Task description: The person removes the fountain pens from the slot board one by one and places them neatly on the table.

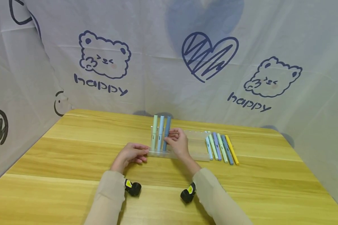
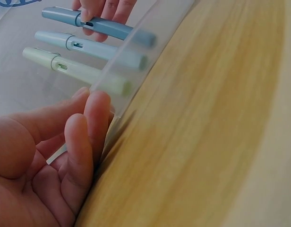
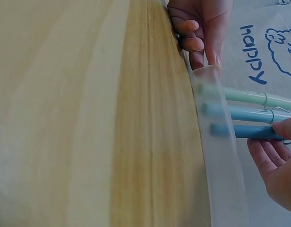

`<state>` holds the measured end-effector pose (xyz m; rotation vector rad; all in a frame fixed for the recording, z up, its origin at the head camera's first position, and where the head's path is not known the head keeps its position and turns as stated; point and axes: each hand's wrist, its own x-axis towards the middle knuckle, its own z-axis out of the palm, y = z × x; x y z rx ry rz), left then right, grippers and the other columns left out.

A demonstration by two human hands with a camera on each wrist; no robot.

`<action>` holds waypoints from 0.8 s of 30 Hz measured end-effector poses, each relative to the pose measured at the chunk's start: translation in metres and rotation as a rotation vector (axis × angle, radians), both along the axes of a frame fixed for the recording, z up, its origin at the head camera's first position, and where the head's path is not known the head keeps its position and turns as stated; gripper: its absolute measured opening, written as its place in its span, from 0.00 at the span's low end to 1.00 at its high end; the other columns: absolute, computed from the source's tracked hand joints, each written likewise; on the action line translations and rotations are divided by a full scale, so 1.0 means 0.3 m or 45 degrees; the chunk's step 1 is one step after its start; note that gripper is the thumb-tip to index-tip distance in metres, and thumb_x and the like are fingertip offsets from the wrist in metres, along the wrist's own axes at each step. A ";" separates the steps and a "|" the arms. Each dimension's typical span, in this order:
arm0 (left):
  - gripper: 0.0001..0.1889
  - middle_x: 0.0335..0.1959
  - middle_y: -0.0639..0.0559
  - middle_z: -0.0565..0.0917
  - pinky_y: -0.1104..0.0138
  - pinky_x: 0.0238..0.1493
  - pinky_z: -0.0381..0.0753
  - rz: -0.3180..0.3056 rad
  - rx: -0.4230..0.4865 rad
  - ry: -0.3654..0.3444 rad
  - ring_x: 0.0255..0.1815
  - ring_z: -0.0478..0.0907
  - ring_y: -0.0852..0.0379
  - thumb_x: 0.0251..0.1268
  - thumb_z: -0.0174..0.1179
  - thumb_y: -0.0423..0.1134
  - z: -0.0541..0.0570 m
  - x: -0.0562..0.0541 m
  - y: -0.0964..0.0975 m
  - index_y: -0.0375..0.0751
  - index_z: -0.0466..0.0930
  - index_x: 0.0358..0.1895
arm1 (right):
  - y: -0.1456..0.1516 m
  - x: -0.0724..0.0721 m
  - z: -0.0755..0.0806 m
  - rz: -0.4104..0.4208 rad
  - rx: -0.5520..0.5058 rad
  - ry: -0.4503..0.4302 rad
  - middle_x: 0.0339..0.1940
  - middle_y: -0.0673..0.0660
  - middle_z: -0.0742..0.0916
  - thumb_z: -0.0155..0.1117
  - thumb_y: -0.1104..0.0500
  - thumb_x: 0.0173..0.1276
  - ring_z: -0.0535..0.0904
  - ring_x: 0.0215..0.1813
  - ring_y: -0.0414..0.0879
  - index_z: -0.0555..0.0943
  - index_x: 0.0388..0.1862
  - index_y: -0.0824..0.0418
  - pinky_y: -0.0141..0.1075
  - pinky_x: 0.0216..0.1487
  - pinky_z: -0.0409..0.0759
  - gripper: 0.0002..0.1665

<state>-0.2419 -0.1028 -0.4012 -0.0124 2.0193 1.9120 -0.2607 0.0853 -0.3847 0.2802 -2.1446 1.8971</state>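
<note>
A clear plastic pen stand point(image 1: 195, 155) rests on the table. Three capped pens stand in its left part: a pale green pen point(image 1: 155, 128), a light blue pen point(image 1: 161, 128) and a dark blue pen point(image 1: 168, 123). My right hand point(image 1: 181, 145) pinches the dark blue pen around its middle between thumb and fingers; its lower end sits behind the stand's front lip point(image 3: 221, 175). With thumb and forefinger, my left hand point(image 1: 131, 153) grips the stand's left end, beside the green pen's foot point(image 2: 122, 86).
Several more pens lie side by side right of the stand, among them a purple pen point(image 1: 217, 147) and a yellow pen point(image 1: 232, 150). A printed cloth point(image 1: 157, 78) hangs behind the wooden table point(image 1: 270, 181). Each wrist carries a small black camera point(image 1: 134, 189).
</note>
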 end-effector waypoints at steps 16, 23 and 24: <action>0.16 0.23 0.48 0.80 0.73 0.19 0.77 -0.004 0.009 -0.007 0.18 0.77 0.62 0.62 0.53 0.29 0.007 -0.002 0.001 0.23 0.71 0.51 | 0.009 0.012 0.048 0.039 0.018 0.220 0.35 0.70 0.81 0.61 0.78 0.52 0.78 0.37 0.58 0.69 0.41 0.76 0.33 0.38 0.80 0.17; 0.16 0.23 0.47 0.80 0.73 0.19 0.77 -0.006 0.007 -0.010 0.17 0.76 0.62 0.62 0.53 0.29 0.008 -0.003 -0.002 0.22 0.71 0.51 | 0.026 0.050 0.097 0.076 0.005 0.208 0.37 0.72 0.79 0.60 0.79 0.52 0.77 0.38 0.62 0.69 0.41 0.78 0.33 0.37 0.80 0.17; 0.16 0.23 0.47 0.80 0.73 0.19 0.77 -0.010 0.008 -0.008 0.17 0.76 0.62 0.62 0.53 0.29 0.007 -0.004 -0.003 0.22 0.71 0.52 | 0.028 0.059 0.107 0.078 0.007 0.207 0.37 0.73 0.79 0.59 0.80 0.52 0.77 0.38 0.63 0.69 0.41 0.78 0.32 0.37 0.80 0.17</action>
